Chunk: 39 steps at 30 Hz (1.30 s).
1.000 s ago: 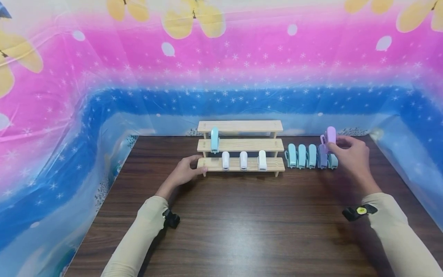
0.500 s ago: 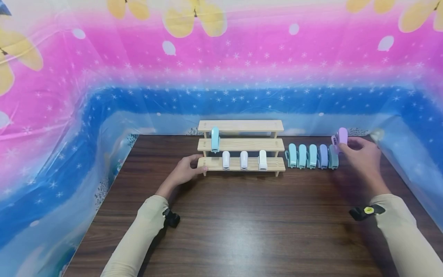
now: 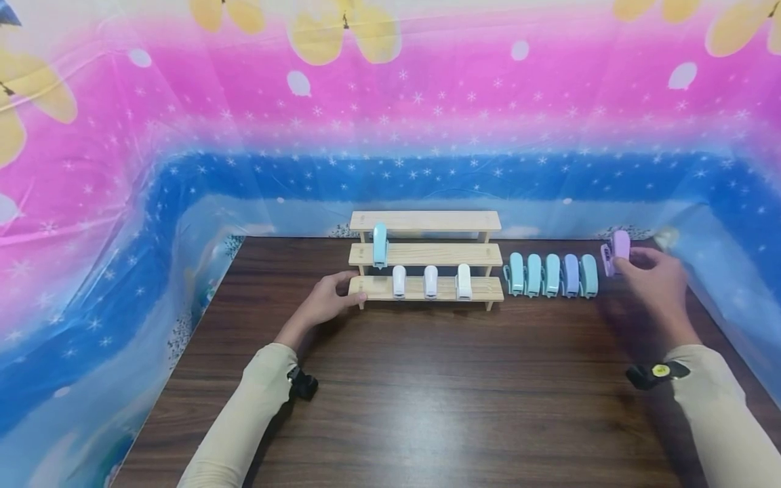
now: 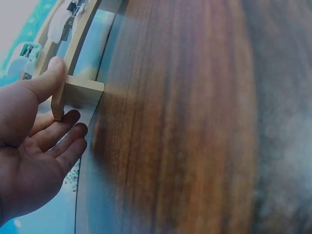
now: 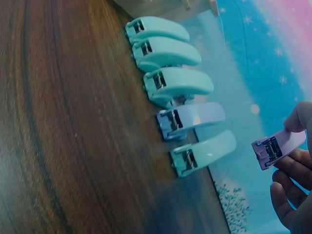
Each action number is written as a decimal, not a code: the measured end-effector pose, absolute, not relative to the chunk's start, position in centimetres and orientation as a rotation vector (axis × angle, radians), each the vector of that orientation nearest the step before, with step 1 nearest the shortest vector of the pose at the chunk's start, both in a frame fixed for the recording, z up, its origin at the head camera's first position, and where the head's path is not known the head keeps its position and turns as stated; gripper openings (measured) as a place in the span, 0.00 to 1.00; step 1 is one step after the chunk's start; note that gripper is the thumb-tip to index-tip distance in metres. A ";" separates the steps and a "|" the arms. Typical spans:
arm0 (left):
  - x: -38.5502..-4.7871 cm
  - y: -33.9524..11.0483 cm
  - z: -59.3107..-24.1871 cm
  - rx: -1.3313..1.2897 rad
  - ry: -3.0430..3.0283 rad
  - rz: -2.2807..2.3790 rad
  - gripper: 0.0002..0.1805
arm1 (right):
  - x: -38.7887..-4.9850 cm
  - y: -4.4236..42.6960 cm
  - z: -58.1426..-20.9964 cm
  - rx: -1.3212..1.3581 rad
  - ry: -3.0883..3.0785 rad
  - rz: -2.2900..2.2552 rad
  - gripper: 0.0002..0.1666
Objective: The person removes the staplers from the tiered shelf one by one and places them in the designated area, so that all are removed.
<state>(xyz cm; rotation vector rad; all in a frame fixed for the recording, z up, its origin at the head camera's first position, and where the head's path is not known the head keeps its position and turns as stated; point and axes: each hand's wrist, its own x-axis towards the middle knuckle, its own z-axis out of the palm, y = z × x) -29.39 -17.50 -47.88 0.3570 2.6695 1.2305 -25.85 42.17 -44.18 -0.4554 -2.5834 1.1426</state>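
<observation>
My right hand (image 3: 655,285) pinches a purple stapler (image 3: 621,249) between thumb and fingers, raised just right of a row on the table. That row has several teal staplers (image 3: 533,274) and one periwinkle stapler (image 3: 570,274), all upright. My left hand (image 3: 326,298) grips the left end of the lowest step of a three-step wooden rack (image 3: 424,254). In the left wrist view its thumb presses on top, with the fingers below the board. Three white staplers (image 3: 430,281) stand on the lowest step. A light blue stapler (image 3: 379,245) stands at the left of the middle step.
A dark wood-grain table (image 3: 427,379) spreads in front of the rack and the row. Behind and along both sides hangs a printed cloth (image 3: 427,169) in pink and blue, close to the table's edges.
My right hand has moved right and slightly nearer with the purple stapler, from above the row to beyond its right end. The left hand stays on the rack.
</observation>
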 end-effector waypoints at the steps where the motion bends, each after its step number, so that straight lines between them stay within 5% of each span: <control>1: -29.4 -17.5 -47.9 0.355 2.668 1.233 0.38 | -25.9 42.3 -44.3 -0.462 -2.591 1.143 0.46; 39: -29.3 -17.5 -47.8 0.370 2.663 1.247 0.37 | -26.6 43.7 -49.6 -0.532 -2.728 1.074 0.46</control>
